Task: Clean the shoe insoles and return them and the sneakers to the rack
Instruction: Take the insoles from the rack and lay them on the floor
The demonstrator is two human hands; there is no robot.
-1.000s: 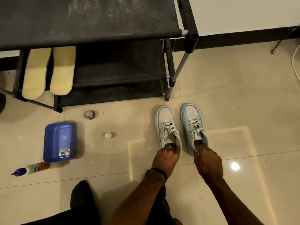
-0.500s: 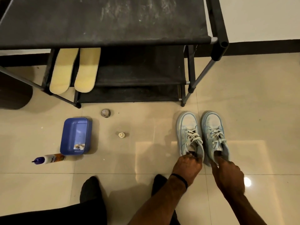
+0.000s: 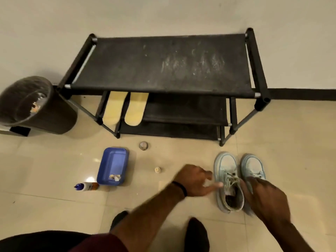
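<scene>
Head view, pale blue laced sneakers (image 3: 227, 179), left hand (image 3: 194, 180) released, right hand (image 3: 261, 195) grip unclear

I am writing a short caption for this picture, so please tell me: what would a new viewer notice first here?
First, the pair of pale blue sneakers on the tiled floor, with the right hand over them and the left hand open beside them. Next, the black shoe rack against the wall, with two yellow insoles on a lower shelf. A blue tray lies at the left.
</scene>
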